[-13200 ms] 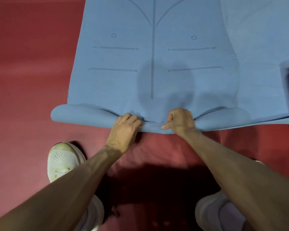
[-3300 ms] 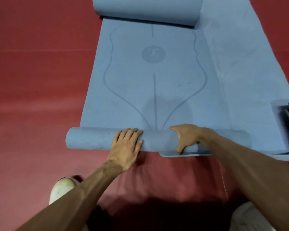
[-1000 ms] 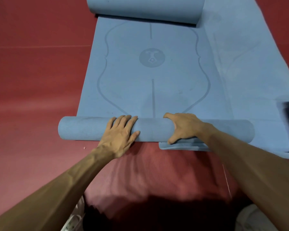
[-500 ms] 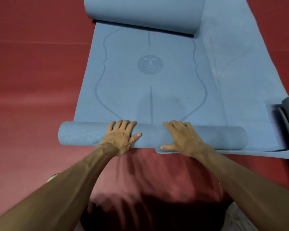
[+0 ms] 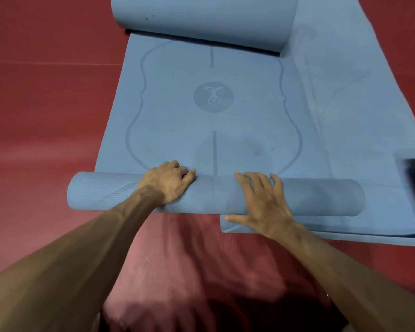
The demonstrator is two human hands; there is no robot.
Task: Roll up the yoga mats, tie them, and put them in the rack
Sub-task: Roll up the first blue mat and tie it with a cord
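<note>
Two hands work the blue yoga mat [image 5: 201,130], which lies flat on the red floor [image 5: 46,116] with its near end wound into a roll [image 5: 216,195] just in front of the person. The left hand [image 5: 168,185] sits on top of the roll with its fingers bent over the far crest. The right hand [image 5: 264,202] lies spread and flat across it, thumb reaching down to the near edge of a second mat [image 5: 369,104] that lies underneath and to the right.

The mat looks soft, light and springy, with a grippy textured back, so it probably uncoils if pressure comes off. The far end [image 5: 201,15] curls up by itself, which supports that. It likely telescopes sideways if pushed unevenly, so the best hold is on the crest of the roll, hands apart on either side of the printed centre line, pressing down and forward. The lower mat may drag along with it.

Thirteen seconds back, the hands pinched only a thin first fold; the roll is now thick and firm, and a round emblem [image 5: 213,97] lies ahead of it. One second ago the right hand wrapped the roll, where it now lies flat. Half a second ago the left fingers were straight; now they are bent.
</note>
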